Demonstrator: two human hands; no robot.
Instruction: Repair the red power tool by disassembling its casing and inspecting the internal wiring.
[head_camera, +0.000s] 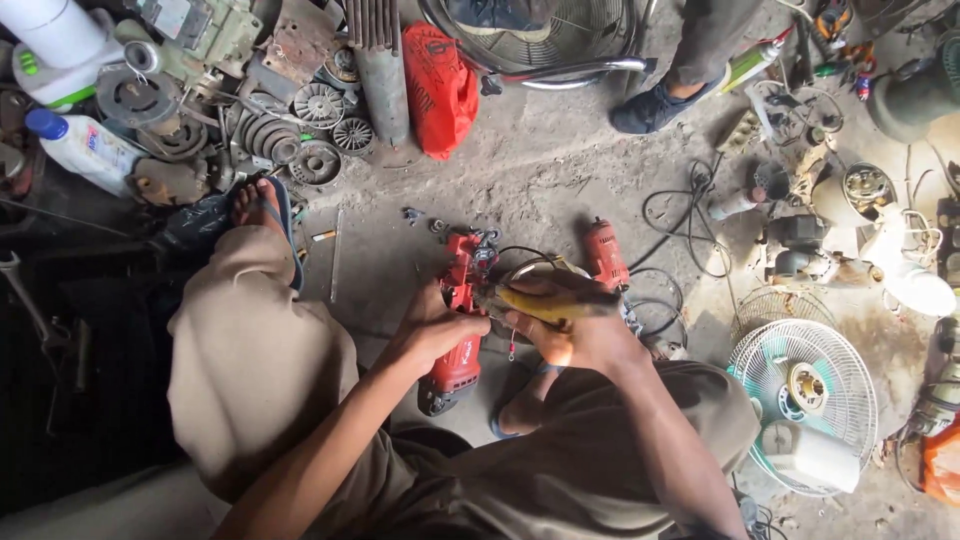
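Note:
A red power tool (458, 330) with its casing opened lies on the concrete floor between my knees. My left hand (432, 330) grips its body. In my right hand (575, 330) is a yellow-handled screwdriver (540, 303), its tip pointing left at the tool's head. A second red tool part (606, 255) lies just beyond my right hand. Black cable (660, 300) loops around both.
A pile of metal pulleys and motor parts (290, 130) sits at top left beside a red bag (438, 85). A fan grille (805, 400) lies at right among small motors. Another person's foot in a dark shoe (650, 108) stands near a big fan guard (550, 40).

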